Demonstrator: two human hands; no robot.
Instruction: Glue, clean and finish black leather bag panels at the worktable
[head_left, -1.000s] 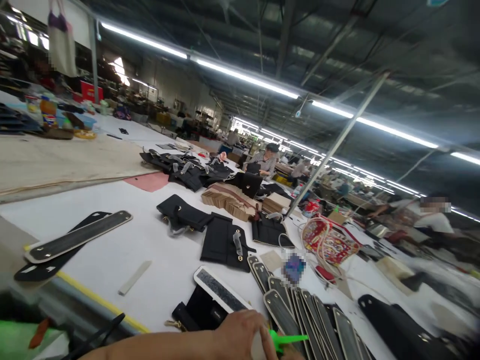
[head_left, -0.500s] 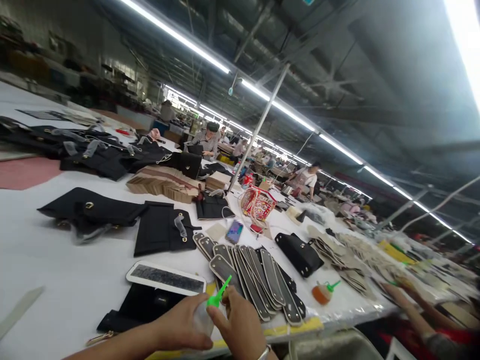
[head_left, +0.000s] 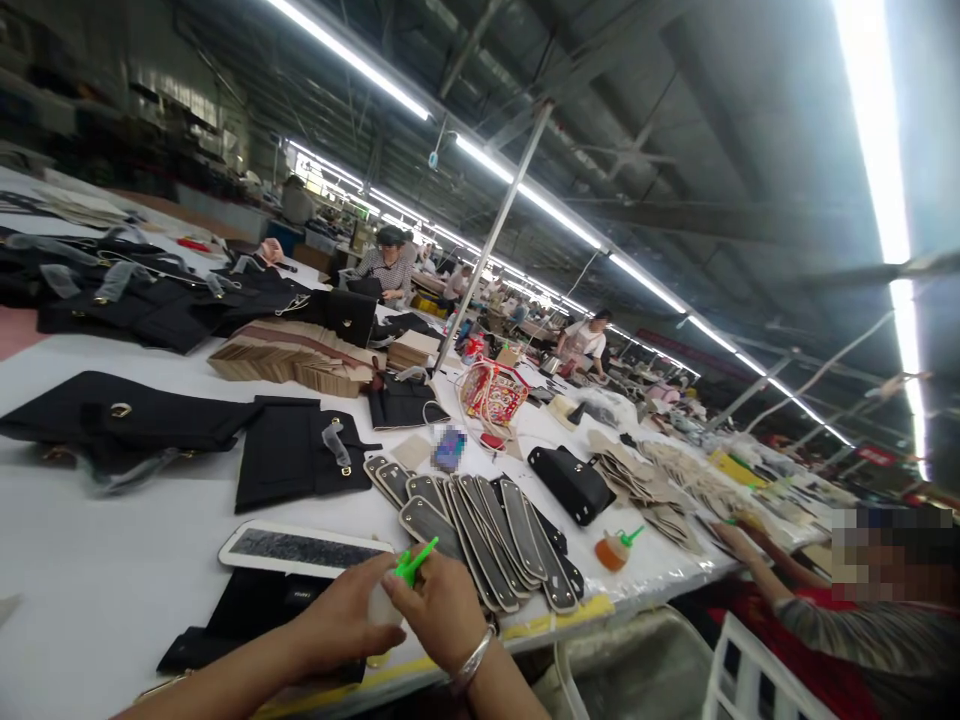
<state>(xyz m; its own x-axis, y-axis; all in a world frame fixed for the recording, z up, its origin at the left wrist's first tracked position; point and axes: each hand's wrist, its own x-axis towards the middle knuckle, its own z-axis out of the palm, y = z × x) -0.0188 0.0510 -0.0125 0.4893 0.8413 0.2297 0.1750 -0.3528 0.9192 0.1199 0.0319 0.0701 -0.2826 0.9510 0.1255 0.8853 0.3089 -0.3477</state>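
My left hand point(head_left: 345, 615) is wrapped round a small translucent squeeze bottle point(head_left: 382, 606), much of it hidden by the fingers. My right hand point(head_left: 448, 612), with a silver bracelet at the wrist, pinches the bottle's green nozzle cap point(head_left: 417, 562). Its pointed tip leans up and to the right. Below and left of the hands lies a black bag piece point(head_left: 251, 605). A white-edged strip panel point(head_left: 307, 548) with a dark, rough middle rests across that piece. Grey strip panels point(head_left: 487, 540) with pale edges and studs are fanned out just beyond my right hand.
A second bottle with amber liquid point(head_left: 612, 552) stands to the right. Black bag parts point(head_left: 277, 455), stacked brown pieces point(head_left: 292, 365), a red patterned bag point(head_left: 495, 390) and a phone point(head_left: 448, 449) lie farther back. At right, a co-worker's arm point(head_left: 757, 565) reaches over the table, near a white plastic crate point(head_left: 757, 680).
My view has turned right, so the table's things sit farther left and more of the co-worker shows. My right hand has closed over the green cap, covering more of it.
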